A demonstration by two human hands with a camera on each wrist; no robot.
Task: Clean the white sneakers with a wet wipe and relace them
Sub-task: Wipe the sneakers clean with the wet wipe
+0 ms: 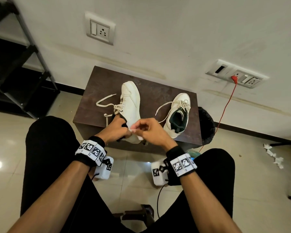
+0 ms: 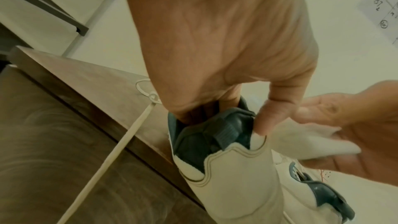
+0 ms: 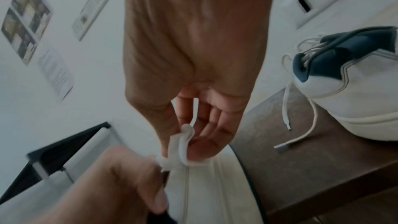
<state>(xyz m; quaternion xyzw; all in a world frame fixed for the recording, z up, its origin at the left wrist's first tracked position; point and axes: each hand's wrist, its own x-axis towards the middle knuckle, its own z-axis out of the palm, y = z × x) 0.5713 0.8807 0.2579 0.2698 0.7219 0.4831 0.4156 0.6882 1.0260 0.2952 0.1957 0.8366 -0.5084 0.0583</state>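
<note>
We find the task in its cleaning stage. The left hand (image 1: 115, 130) grips the near sneaker (image 1: 130, 105) at the heel, its fingers (image 2: 206, 108) tucked inside the dark collar, tilting the shoe on the table (image 1: 158, 91). The right hand (image 1: 151, 130) pinches a folded wet wipe (image 3: 183, 149) between thumb and fingers, against that shoe's side near the heel. The 2nd sneaker (image 1: 179, 113) stands apart to the right, untouched. Both shoes are partly laced, with loose lace ends (image 1: 104, 102) trailing on the table. We judge wiping of shoe 1 unfinished; shoe 2 and all relacing remain outstanding.
</note>
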